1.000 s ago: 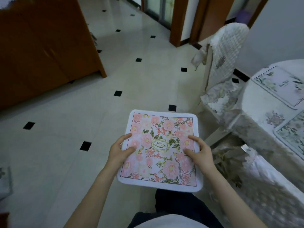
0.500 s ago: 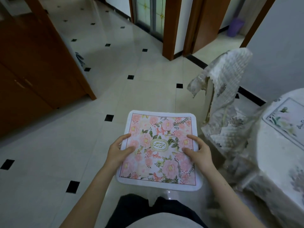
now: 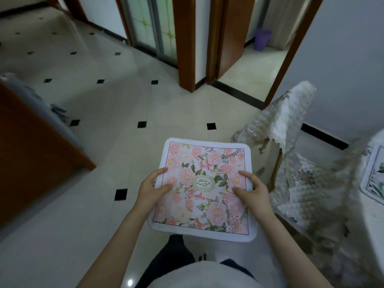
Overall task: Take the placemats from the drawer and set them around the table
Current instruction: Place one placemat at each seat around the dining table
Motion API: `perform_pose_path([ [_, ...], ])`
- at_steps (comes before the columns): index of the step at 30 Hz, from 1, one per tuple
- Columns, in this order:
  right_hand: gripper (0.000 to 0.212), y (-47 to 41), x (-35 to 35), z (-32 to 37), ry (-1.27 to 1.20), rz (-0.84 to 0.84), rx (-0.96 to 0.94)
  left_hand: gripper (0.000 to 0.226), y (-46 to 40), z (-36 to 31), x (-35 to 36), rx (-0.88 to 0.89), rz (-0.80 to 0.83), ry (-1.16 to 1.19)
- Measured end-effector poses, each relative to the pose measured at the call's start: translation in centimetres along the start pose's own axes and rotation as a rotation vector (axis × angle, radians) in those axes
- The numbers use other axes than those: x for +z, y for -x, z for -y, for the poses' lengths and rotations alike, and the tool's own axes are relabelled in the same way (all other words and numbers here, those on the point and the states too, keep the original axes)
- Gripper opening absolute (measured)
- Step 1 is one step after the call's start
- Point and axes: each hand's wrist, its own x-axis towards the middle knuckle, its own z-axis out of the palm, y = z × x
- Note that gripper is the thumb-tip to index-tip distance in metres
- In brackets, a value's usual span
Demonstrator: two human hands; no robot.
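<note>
Holding placemat (image 3: pixel 202 189) flat over open floor (image 3: pixel 128 104); chair (image 3: pixel 291 154) just right, cabinet (image 3: pixel 31 150) left. Left grip (image 3: pixel 150 189) and right grip (image 3: pixel 252 191) pinch its side edges.

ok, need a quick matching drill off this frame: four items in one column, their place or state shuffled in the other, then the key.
Items
1. pink floral placemat
2. purple bin
3. quilted chair cover
4. placemat on the table

Places or states
A. draped over a chair back, right of the hands
B. gripped at its side edges by the left hand and right hand
C. lying flat at the frame's far right edge
D. standing beyond the open doorway

Pairs: 1-B, 2-D, 3-A, 4-C
</note>
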Motion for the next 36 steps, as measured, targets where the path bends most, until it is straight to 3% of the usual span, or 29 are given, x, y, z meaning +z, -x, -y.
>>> perform_pose_path([
  [11,0.046,-13.3,5.4,8.2,-0.117,-0.277,-0.002,0.047,-22.4,-9.6,0.4,0.107,0.259,-0.118],
  [25,0.049,-37.6,1.7,16.7,-0.216,-0.383,0.046,0.047,-47.3,-20.3,13.1,0.113,0.359,-0.176],
  [36,0.052,-51.2,-3.0,19.8,-0.320,-0.572,0.101,0.046,-62.1,-26.6,25.0,0.079,0.536,-0.194],
])
